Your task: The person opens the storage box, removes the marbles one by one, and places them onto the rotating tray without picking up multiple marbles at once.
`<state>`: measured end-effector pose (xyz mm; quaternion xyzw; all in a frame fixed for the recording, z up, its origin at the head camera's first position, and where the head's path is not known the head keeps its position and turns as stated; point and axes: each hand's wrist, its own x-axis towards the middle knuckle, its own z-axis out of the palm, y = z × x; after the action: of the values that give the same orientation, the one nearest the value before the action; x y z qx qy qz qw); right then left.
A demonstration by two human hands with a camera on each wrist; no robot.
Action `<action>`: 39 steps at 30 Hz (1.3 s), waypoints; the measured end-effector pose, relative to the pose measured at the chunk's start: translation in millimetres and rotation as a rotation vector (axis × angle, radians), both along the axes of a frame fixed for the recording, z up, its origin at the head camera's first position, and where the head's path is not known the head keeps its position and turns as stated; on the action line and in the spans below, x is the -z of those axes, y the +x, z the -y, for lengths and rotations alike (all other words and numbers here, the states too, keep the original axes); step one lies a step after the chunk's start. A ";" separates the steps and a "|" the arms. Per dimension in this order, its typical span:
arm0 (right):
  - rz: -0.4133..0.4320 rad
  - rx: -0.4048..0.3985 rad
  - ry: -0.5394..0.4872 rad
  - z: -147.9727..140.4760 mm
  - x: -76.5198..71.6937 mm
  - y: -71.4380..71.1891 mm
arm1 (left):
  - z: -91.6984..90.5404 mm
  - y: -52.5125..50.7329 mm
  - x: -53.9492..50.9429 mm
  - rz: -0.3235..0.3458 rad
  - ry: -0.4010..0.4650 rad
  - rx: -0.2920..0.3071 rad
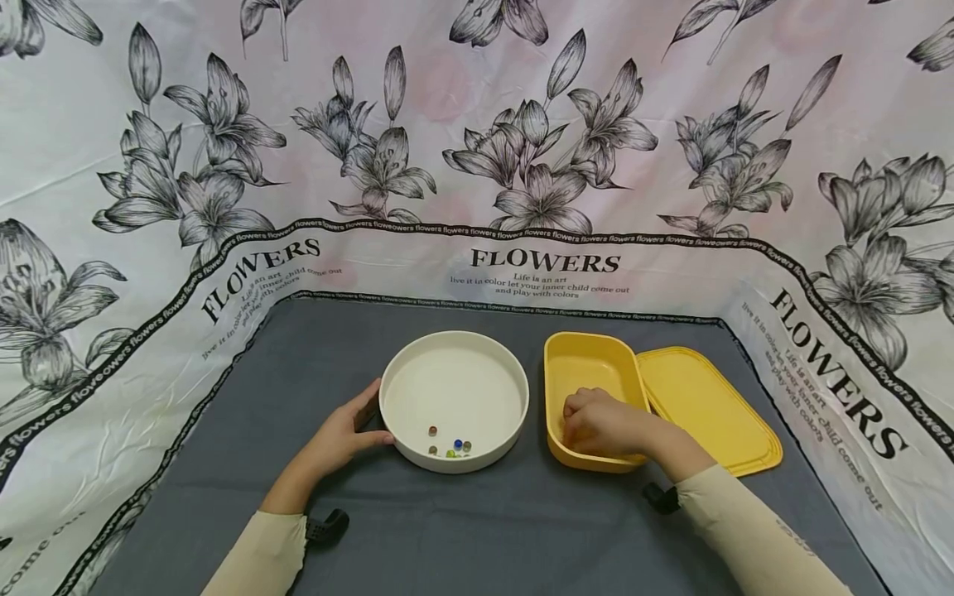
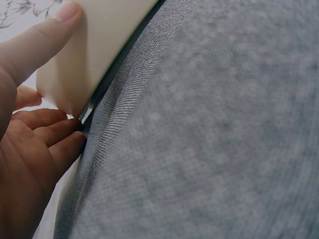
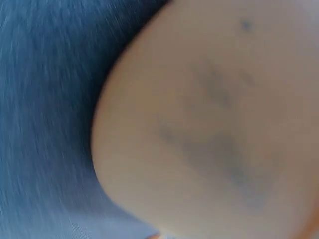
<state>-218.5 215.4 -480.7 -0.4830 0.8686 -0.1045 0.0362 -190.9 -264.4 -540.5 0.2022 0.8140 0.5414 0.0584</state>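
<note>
A round white dish [image 1: 450, 381] with a low wall lies on the grey cloth. Several small glassy balls like marbles [image 1: 458, 444], brown, blue and yellow-green, sit near its front inside edge. My left hand [image 1: 346, 430] touches the dish's outer left side, thumb in front and fingers farther back. In the left wrist view, thumb and fingertips rest against the pale wall. My right hand [image 1: 604, 422] reaches down into a yellow rectangular box [image 1: 592, 343], fingers bent downward. Its fingertips and anything between them are hidden. The right wrist view is too blurred to show them.
A yellow lid [image 1: 708, 406] lies flat just right of the box, touching or very near its side. Grey cloth [image 1: 462, 530] covers the work surface. Behind and at both sides rises a white flower-printed cloth [image 1: 417, 265].
</note>
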 end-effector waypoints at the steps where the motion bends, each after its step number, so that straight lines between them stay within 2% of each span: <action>1: -0.004 0.015 -0.008 -2.1 -1.8 0.1 | -0.1 0.1 0.6 -0.001 0.000 -0.002; 9: 0.001 0.086 -0.059 -10.0 -16.5 3.0 | -1.9 2.3 -2.2 0.011 0.001 -0.003; 15: -0.029 0.089 -0.142 -9.0 -27.2 4.4 | -3.2 2.8 -2.8 0.018 0.010 0.007; 21: -0.063 0.070 -0.178 -4.3 -40.1 5.2 | -2.5 3.3 -4.3 0.021 0.021 0.009; 31: -0.041 0.081 -0.152 6.5 -72.3 5.1 | -1.5 1.4 -2.6 0.012 0.006 0.006; 39: -0.093 0.066 -0.147 20.2 -90.6 -1.2 | -2.2 2.4 -3.2 0.010 0.003 0.004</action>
<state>-219.7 195.2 -390.0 -0.4597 0.8748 -0.1467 -0.0431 -188.4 -262.2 -537.4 0.2013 0.8125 0.5435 0.0632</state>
